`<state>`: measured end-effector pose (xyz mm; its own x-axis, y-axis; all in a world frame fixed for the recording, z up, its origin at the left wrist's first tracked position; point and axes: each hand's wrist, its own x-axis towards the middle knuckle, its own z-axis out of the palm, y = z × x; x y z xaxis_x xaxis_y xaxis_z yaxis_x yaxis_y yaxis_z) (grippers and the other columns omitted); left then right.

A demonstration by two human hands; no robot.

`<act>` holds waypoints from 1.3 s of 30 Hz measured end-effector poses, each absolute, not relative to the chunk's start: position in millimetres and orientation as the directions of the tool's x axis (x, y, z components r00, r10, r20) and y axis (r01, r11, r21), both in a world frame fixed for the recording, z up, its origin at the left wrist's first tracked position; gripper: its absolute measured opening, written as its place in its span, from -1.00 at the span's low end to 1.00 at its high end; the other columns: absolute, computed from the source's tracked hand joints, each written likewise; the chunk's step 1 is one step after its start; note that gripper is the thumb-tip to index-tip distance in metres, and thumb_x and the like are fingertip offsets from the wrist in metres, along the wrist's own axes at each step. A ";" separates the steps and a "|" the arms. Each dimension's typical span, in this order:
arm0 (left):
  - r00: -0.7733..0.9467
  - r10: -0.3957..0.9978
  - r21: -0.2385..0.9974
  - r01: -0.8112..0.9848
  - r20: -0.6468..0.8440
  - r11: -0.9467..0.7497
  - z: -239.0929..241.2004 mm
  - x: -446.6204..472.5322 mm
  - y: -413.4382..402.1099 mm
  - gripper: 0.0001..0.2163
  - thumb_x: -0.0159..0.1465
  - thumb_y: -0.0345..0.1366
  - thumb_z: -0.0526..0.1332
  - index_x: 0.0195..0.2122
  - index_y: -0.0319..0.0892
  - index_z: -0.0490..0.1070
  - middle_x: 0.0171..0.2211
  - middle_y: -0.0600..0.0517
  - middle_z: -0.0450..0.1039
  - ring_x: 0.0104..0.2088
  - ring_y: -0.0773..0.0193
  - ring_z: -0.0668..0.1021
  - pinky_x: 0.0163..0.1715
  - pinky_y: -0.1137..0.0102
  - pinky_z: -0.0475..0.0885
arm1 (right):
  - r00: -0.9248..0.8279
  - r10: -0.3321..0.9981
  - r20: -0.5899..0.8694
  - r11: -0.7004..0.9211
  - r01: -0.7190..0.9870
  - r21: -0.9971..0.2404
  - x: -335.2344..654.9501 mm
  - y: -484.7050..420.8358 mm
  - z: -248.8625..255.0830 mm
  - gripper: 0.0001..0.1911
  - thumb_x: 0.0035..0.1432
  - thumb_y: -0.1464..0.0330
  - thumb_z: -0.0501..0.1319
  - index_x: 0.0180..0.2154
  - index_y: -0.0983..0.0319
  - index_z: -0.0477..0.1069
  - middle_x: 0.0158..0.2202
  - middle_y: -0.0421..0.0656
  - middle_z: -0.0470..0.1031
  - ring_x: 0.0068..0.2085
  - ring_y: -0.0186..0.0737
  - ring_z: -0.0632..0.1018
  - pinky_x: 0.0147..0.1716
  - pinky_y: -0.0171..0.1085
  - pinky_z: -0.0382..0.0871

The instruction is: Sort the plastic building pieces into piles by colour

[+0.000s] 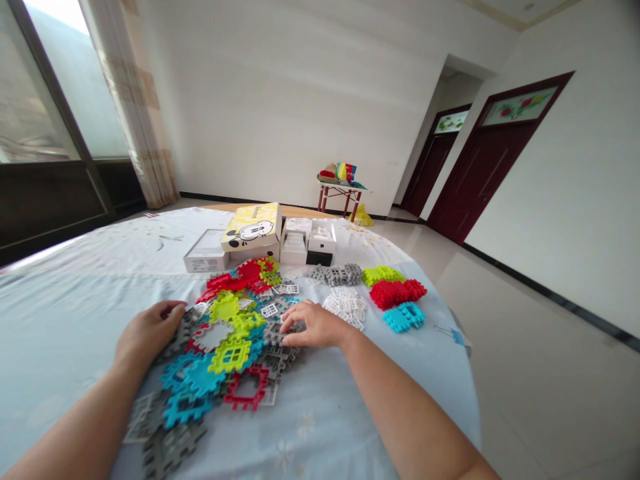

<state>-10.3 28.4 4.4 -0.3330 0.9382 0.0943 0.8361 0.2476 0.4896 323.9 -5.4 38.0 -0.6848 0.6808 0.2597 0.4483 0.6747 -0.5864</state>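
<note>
A mixed pile of notched plastic building tiles lies in front of me, with a lime green tile (230, 355), a blue tile (204, 375) and a red frame tile (249, 388) among them. My left hand (153, 328) rests at the pile's left edge beside dark grey tiles, fingers loosely extended and partly hidden. Over the right side of the pile is my right hand (315, 325), thumb and fingers apart around the edge of a grey tile (273, 333); no firm grip shows. White window pieces (345, 305) are heaped just beyond it.
Sorted stacks of grey tiles (340, 274), green tiles (383, 275), red tiles (397, 293) and blue tiles (404, 317) stand to the right. Behind the pile are a yellow and white cartoon box (253, 230) and white boxes (206, 252). The round table's edge (470, 373) curves at right.
</note>
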 end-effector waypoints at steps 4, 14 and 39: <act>-0.323 0.943 0.487 0.838 0.078 0.247 4.1 -11.5 28.3 -0.56 0.13 0.00 -0.03 -0.14 -0.12 0.44 -0.30 -0.09 0.49 -0.30 0.11 0.48 -0.45 0.41 0.29 | -0.671 0.685 0.284 0.675 0.438 -0.594 327.6 -6.1 43.2 -0.86 -0.04 0.31 0.29 -0.36 0.18 0.50 -0.23 -0.17 0.43 -0.10 -0.27 0.40 0.00 -0.23 0.11; -0.329 0.941 0.483 0.839 0.080 0.252 2.6 -12.2 30.7 -0.56 0.12 0.01 -0.03 -0.15 -0.11 0.43 -0.29 -0.09 0.48 -0.31 0.09 0.48 -0.44 0.38 0.31 | -0.537 0.824 0.180 0.386 0.301 -0.872 342.2 -2.9 52.2 -0.67 0.05 0.21 0.19 -0.17 0.25 0.45 -0.40 -0.19 0.44 -0.40 -0.38 0.41 -0.39 -0.39 0.28; -0.320 0.943 0.481 0.843 0.088 0.241 0.4 -12.4 30.7 -0.56 0.14 0.02 -0.05 -0.15 -0.10 0.43 -0.28 -0.09 0.49 -0.29 0.11 0.49 -0.42 0.39 0.32 | -0.108 0.884 0.455 0.243 0.937 -0.250 406.7 53.2 37.1 -0.74 0.12 0.41 0.09 -0.16 0.14 0.45 -0.19 -0.11 0.46 -0.10 -0.17 0.38 -0.11 -0.21 0.14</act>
<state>-12.4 30.7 0.4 -0.3205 0.9431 0.0883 0.8428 0.2413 0.4811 406.7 53.2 37.1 -0.1082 0.8839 0.4550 0.9373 0.2433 -0.2497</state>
